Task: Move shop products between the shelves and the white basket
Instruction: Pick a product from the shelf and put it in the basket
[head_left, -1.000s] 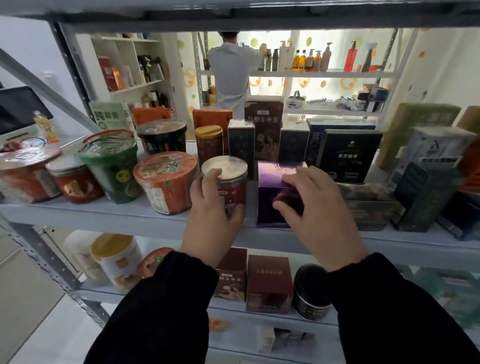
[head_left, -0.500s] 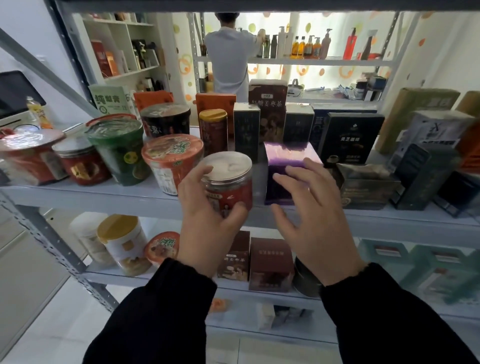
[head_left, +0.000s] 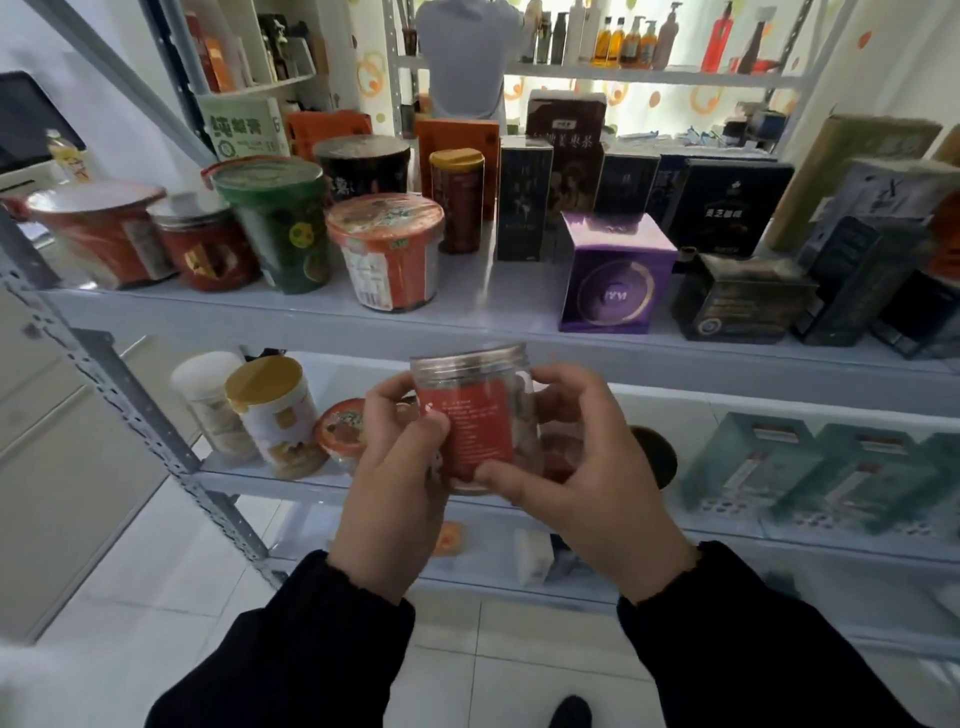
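Note:
A clear plastic jar with a red label (head_left: 478, 415) is held in front of the shelves, below the middle shelf's edge. My left hand (head_left: 400, 483) grips its left side with curled fingers. My right hand (head_left: 587, 467) grips its right side and bottom. The gap it left lies on the middle shelf (head_left: 467, 322), between the orange noodle cup (head_left: 387, 249) and the purple box (head_left: 615, 273). No white basket is in view.
Cups and jars crowd the middle shelf's left, dark boxes (head_left: 727, 208) its right. The lower shelf holds a yellow-lidded tub (head_left: 275, 415) and teal boxes (head_left: 810, 467). A slanted grey brace (head_left: 156, 431) runs at left. A person (head_left: 462, 57) stands at far shelves.
My left hand lifted the jar off the middle shelf and brought it down toward me. My right hand left the purple box and took hold of the jar too.

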